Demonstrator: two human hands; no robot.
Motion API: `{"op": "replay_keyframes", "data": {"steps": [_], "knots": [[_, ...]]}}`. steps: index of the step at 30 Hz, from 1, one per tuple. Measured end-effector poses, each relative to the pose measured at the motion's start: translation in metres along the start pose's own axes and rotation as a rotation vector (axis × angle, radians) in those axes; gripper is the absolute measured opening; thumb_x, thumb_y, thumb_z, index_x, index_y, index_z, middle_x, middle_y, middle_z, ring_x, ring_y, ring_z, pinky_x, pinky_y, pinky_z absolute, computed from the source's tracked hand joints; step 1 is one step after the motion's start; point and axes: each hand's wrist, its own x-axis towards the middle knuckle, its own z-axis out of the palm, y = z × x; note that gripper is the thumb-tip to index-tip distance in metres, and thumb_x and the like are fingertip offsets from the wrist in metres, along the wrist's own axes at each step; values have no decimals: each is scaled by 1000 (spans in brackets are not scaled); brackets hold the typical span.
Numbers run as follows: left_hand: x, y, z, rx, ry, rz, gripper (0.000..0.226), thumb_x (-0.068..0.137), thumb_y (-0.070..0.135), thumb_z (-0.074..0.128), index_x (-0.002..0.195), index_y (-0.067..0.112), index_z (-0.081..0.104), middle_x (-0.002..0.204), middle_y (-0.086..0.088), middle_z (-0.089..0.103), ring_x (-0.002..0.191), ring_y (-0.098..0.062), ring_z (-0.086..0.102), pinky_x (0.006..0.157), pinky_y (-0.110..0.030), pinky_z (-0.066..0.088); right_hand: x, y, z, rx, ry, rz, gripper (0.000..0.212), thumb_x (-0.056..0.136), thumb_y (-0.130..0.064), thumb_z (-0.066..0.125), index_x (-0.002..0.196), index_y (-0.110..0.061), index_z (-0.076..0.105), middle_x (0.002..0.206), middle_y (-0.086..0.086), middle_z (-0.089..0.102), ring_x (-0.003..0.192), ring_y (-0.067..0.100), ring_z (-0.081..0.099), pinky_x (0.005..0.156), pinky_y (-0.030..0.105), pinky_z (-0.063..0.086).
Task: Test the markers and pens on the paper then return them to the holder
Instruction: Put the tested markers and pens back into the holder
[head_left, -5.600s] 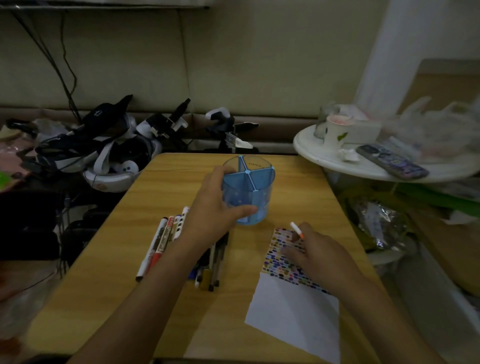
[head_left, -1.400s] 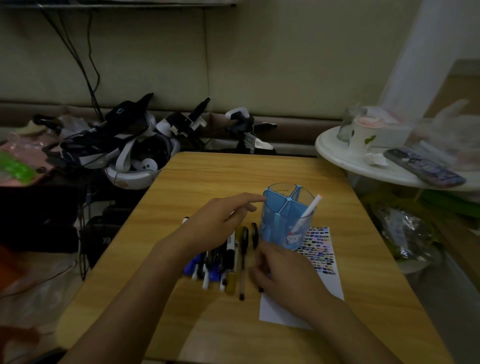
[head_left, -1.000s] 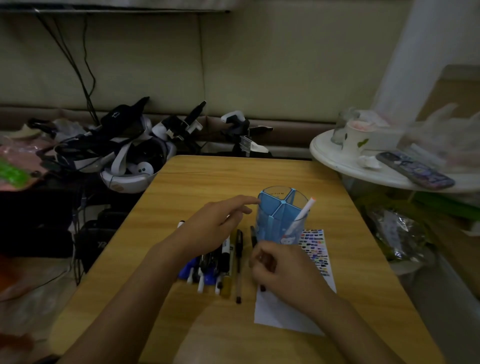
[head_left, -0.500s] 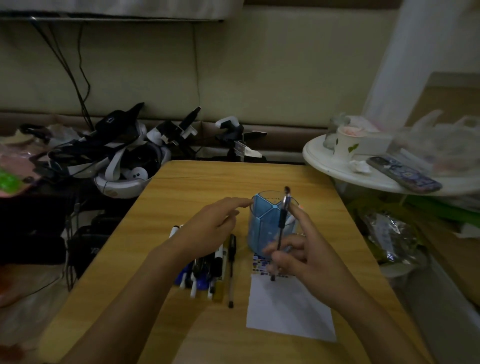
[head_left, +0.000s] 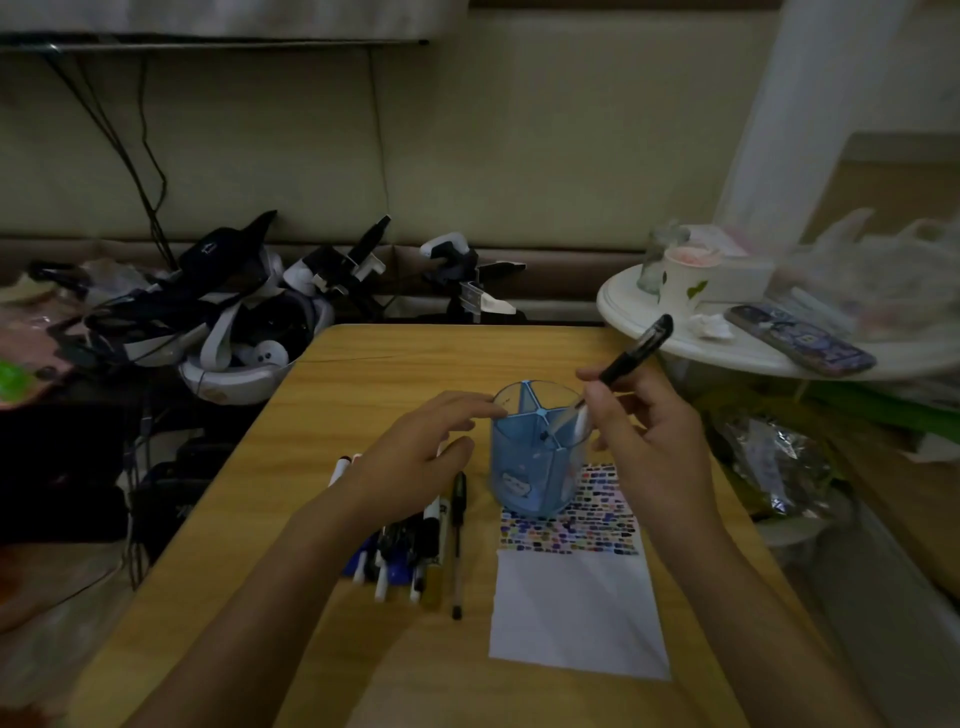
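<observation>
Two hands work at the blue holder (head_left: 537, 457), which stands near the middle of the surface (head_left: 363, 364), its base overlapping the far end of the paper (head_left: 576, 608). My left hand (head_left: 415, 452) is open, fingers relaxed and spread, fingertips touching the holder's left rim. I judge this is to steady the holder against tipping while a pen goes in. My right hand (head_left: 649, 436) pinches a black pen (head_left: 636, 348) between thumb and fingers. The pen is tilted, its upper end pointing toward the far right corner of the surface, its lower end angled down into the right compartment. I judge this to be the return step for this pen.

A white marker (head_left: 581, 423) already leans inside the same compartment. The remaining pens and markers (head_left: 415, 545) lie side by side on the surface, left of the paper and just beside the holder, partly under my left wrist. The paper's far end carries rows of coloured test marks; its near end is blank.

Limits of view: the lighting is dim. The lower tip of the black pen is hidden behind my fingers and the holder wall, so I cannot tell whether it touches the bottom. The count and colours of the loose pens cannot be read. My left forearm covers several of them.
</observation>
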Motion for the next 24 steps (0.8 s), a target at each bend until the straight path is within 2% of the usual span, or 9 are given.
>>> {"op": "replay_keyframes", "data": {"steps": [3,5,7,10,12,14,18,21,24], "knots": [[-1,1,-1,9,3,-2,48,101,7,45,133,41,55,137,21,47,124,1,49,102,-35,47,1,4,3,-76,35,-3,19,97,-29,61,116,-32,60,95,-11,68,83,4,64,63,20,51],[-2,0,-1,1,-8,-1,53,99,3,44,132,43,55,136,22,46,122,2,50,101,-35,48,0,7,5,-168,29,-3,38,95,-29,63,130,-32,48,93,-13,66,76,3,64,60,25,50],[-3,-1,-2,1,-15,7,56,97,0,44,131,43,55,136,22,44,120,2,51,100,-33,49,-1,8,6,-234,-10,-18,65,95,-26,65,147,-36,28,91,-14,65,70,3,63,56,25,49],[-3,-1,-3,-5,-19,22,56,97,-1,45,133,41,55,139,21,44,119,-2,53,98,-28,50,-4,7,5,-267,-71,-85,86,94,-21,65,152,-48,7,91,-12,66,62,7,62,54,30,52],[-4,0,-3,-9,-23,17,55,98,-1,45,134,39,54,140,20,43,119,-3,54,97,-24,50,-4,7,3,-332,-101,-127,80,94,-21,64,150,-47,13,88,-13,64,59,8,60,50,28,48],[-4,0,-2,-4,-24,20,55,98,-1,45,135,39,54,141,19,43,119,-3,54,96,-20,49,-5,10,4,-416,-126,-166,67,94,-21,63,146,-44,27,87,-14,61,61,5,58,49,19,40],[-4,-2,-3,-7,-28,32,56,98,-1,45,135,40,53,140,20,45,118,-1,55,95,-19,49,-6,15,7,-541,-150,-276,35,98,-21,57,130,-35,55,112,-15,53,72,-3,53,58,13,37],[-4,-3,-3,-32,-35,31,57,98,-2,43,135,39,53,141,20,45,120,-5,55,97,-23,50,-6,16,6,-540,-143,-272,32,99,-22,57,128,-35,59,121,-14,51,72,-1,54,60,15,43],[-3,-4,-3,-34,-38,32,59,97,-4,42,136,39,53,142,19,45,121,-4,54,97,-22,50,-8,15,5,-505,-139,-285,39,97,-21,57,134,-34,56,126,-14,48,72,2,56,60,14,44]]}}
